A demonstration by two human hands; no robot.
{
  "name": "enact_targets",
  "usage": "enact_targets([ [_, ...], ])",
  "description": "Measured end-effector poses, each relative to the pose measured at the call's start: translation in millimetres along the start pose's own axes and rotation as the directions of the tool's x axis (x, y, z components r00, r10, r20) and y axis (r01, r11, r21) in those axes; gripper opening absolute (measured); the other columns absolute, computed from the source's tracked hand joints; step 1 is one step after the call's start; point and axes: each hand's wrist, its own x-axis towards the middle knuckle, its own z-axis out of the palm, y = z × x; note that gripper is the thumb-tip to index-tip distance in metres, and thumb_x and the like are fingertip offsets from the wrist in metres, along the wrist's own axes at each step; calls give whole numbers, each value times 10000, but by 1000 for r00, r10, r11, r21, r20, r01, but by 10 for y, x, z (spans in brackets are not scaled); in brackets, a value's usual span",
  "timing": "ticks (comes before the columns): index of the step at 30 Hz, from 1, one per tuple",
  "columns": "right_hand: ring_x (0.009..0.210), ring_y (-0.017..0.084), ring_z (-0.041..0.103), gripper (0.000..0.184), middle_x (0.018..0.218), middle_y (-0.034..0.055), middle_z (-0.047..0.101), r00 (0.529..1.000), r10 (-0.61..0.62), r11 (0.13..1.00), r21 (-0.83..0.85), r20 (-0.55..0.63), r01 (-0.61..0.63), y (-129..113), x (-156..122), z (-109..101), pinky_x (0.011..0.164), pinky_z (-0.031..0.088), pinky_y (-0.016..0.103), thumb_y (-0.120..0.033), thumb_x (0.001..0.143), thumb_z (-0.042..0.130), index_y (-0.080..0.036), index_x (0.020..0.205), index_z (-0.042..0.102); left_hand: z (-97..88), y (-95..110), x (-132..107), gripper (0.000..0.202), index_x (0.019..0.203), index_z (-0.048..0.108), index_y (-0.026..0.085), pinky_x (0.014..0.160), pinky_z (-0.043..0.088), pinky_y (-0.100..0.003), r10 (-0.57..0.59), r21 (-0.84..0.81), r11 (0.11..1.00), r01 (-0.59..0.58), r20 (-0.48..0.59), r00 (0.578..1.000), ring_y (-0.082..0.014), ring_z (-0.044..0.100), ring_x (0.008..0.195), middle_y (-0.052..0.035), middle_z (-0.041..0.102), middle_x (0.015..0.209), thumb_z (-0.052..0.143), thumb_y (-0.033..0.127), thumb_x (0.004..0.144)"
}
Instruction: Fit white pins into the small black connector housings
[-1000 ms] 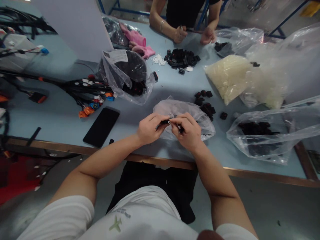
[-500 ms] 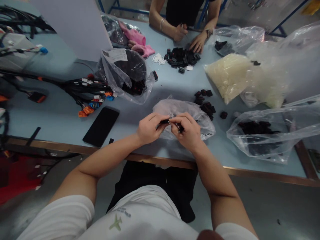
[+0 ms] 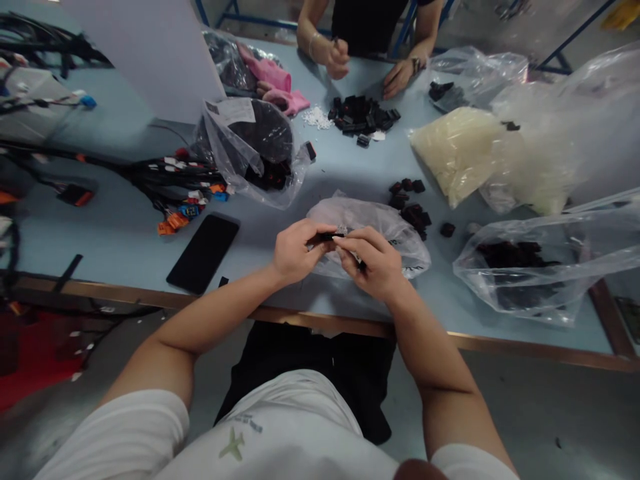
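Observation:
My left hand [image 3: 299, 251] pinches a small black connector housing [image 3: 329, 236] between thumb and fingers. Against the connector's right end press the closed fingertips of my right hand [image 3: 371, 260]; something small and dark shows inside its curled fingers, too hidden to name. Both hands are over a clear plastic bag [image 3: 345, 212] with small white pieces in it, lying near the table's front edge. Several black connectors [image 3: 415, 217] rest just behind and right of the bag.
A phone [image 3: 203, 253] and a wire harness [image 3: 145, 175] lie left. Bags of black parts [image 3: 520, 293] and pale pieces [image 3: 457, 150] stand right. Across the table [image 3: 270, 233], a co-worker's hands [image 3: 338, 59] are near a pile of black connectors [image 3: 361, 115] and white bits [image 3: 317, 118].
The connector in my left hand has turned slightly and shows more plainly; my right fingertips shifted a little left. The co-worker's hand on the left side rose and moved left.

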Motion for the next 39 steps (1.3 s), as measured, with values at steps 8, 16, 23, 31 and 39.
enact_targets([
  [8, 800, 209, 674, 402, 802, 30, 698, 874, 421, 905, 174, -241, -388, -11, 26, -87, 749, 562, 391, -500, 1105, 452, -267, 871, 683, 33, 1, -1, 230, 1110, 774, 191, 760, 668, -273, -272, -308, 904, 295, 118, 955, -188, 828, 817, -54, 829, 972, 793, 311, 914],
  [16, 650, 178, 709, 416, 742, 17, 741, 797, 602, 692, 528, -48, -492, 26, -20, -65, 604, 564, 329, -613, 1023, 610, -250, 880, 754, 62, 2, -16, 310, 1127, 772, 187, 794, 687, -292, -288, -442, 837, 323, 146, 946, -206, 840, 872, -70, 845, 1016, 831, 381, 892],
  [23, 694, 166, 741, 45, 777, 5, 790, 784, 620, 677, 486, 29, -553, -83, 46, -83, 655, 599, 311, -259, 894, 745, -234, 858, 758, 35, -11, -38, 357, 1117, 819, 204, 764, 667, -260, -263, -310, 908, 283, 106, 959, -187, 826, 843, -72, 856, 1027, 863, 475, 890],
  [31, 684, 167, 734, 61, 762, 13, 796, 772, 632, 674, 449, 62, -587, -130, 86, -98, 615, 574, 299, -272, 871, 728, -232, 834, 757, 46, -3, -49, 295, 1116, 835, 225, 786, 664, -263, -243, -253, 933, 258, 89, 966, -181, 822, 850, -58, 861, 1026, 853, 434, 908],
  [39, 634, 148, 693, 86, 736, 9, 786, 759, 648, 675, 414, 64, -611, -153, 92, -102, 561, 518, 274, -292, 867, 740, -223, 817, 752, 31, 17, -44, 265, 1108, 844, 228, 810, 669, -273, -229, -241, 939, 244, 89, 969, -193, 828, 885, -59, 863, 1029, 853, 404, 910],
])
